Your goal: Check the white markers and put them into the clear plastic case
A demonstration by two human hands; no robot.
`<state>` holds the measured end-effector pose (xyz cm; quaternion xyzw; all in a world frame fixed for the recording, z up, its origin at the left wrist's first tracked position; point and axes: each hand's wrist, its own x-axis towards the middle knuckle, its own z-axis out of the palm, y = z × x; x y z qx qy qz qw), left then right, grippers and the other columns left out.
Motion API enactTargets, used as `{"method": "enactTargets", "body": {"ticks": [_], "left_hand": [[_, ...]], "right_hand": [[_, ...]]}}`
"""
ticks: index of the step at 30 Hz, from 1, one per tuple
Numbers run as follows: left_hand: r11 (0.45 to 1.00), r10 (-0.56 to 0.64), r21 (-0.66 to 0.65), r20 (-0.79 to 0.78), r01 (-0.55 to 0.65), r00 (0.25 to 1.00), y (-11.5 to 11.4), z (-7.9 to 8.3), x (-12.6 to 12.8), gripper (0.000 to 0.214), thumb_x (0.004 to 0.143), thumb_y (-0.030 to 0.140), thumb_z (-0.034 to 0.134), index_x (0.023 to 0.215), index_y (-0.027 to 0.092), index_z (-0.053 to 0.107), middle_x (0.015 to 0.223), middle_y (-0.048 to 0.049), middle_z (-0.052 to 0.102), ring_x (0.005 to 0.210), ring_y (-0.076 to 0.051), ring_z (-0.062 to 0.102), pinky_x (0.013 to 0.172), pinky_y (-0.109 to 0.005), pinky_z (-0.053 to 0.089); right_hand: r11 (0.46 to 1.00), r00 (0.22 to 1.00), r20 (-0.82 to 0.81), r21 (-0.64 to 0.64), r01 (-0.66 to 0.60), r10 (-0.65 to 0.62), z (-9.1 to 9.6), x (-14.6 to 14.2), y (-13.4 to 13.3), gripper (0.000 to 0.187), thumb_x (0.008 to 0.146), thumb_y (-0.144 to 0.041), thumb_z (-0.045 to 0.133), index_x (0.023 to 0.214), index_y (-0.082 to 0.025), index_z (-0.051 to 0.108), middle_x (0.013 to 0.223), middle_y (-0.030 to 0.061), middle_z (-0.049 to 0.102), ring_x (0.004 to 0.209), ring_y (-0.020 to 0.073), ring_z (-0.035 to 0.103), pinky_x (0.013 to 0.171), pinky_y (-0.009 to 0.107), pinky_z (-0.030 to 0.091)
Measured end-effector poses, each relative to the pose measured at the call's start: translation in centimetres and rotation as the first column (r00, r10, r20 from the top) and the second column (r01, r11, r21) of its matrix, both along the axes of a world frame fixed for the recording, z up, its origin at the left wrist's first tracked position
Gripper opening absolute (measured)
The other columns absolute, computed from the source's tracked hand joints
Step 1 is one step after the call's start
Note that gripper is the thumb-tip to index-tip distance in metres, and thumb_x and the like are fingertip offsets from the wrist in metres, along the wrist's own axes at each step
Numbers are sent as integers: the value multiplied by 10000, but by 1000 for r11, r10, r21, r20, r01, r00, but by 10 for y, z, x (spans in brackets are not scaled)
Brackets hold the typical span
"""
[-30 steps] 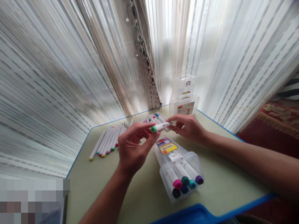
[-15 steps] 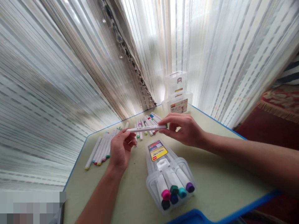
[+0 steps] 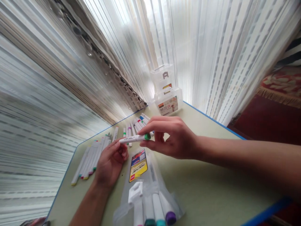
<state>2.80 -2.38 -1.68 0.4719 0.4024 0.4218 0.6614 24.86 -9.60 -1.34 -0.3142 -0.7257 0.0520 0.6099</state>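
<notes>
A white marker (image 3: 131,139) with a green cap end is held level between both hands above the table. My left hand (image 3: 110,160) pinches its left end between thumb and fingers. The capped end sits between the thumb and fingers of my right hand (image 3: 172,136). Just below, a clear plastic marker case (image 3: 157,175) lies with a yellow "marker" label (image 3: 138,168) and a white clasp. Several white markers with purple, teal and green ends show at its near end, partly cut off by the frame.
Left of my left hand lies a row of white markers (image 3: 88,160). More markers (image 3: 138,124) lie behind my hands, partly hidden. Clear empty cases (image 3: 168,103) stand at the back corner. Striped string curtains (image 3: 188,47) hang beyond the blue-edged table (image 3: 211,185).
The view has shifted, so the case appears larger and lower. Both hands still hold the marker, whose green end now points more toward me.
</notes>
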Motion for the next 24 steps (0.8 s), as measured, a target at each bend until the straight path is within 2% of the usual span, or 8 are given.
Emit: {"method": "enactTargets", "body": {"ticks": [10, 13, 16, 20, 24], "left_hand": [[1000, -3, 20, 64, 1, 998, 3, -4, -5, 213, 710, 270, 802, 857, 127, 744, 683, -6, 616, 545, -87, 497, 492, -208, 438], [995, 52, 74, 135, -62, 990, 2, 3, -5, 214, 711, 265, 811, 872, 141, 744, 676, 9, 602, 532, -70, 473, 487, -199, 408], [986, 68, 130, 246, -103, 967, -3, 13, -6, 232, 679, 282, 852, 838, 154, 741, 640, 31, 560, 524, -58, 448, 478, -190, 373], [975, -64, 221, 277, 2, 959, -11, 19, -9, 252, 649, 260, 881, 861, 192, 764, 576, 44, 520, 514, -57, 437, 509, -198, 369], [956, -218, 252, 254, 153, 942, -14, 15, -11, 239, 660, 200, 860, 883, 222, 780, 596, 31, 556, 519, -60, 454, 518, -209, 353]], "right_hand": [[1000, 999, 45, 0, 23, -23, 3, 1, -3, 150, 858, -185, 738, 966, -83, 728, 805, 47, 689, 504, 42, 532, 517, 187, 481], [994, 993, 94, -70, 80, -73, 1, 5, -1, 124, 854, -183, 728, 952, -108, 738, 750, 23, 682, 497, 55, 546, 504, 193, 477], [968, 988, 119, -221, 121, -97, -4, 10, 6, 108, 849, -203, 730, 919, -123, 746, 637, -4, 666, 465, 65, 550, 469, 185, 461], [900, 994, 107, -435, 34, 14, -15, 15, 16, 154, 870, -261, 715, 943, -130, 748, 491, -44, 616, 387, 68, 543, 400, 166, 417], [860, 996, 72, -511, -6, 49, -23, 19, 20, 197, 874, -302, 715, 974, -134, 735, 491, -37, 625, 387, 77, 565, 391, 165, 428]]}}
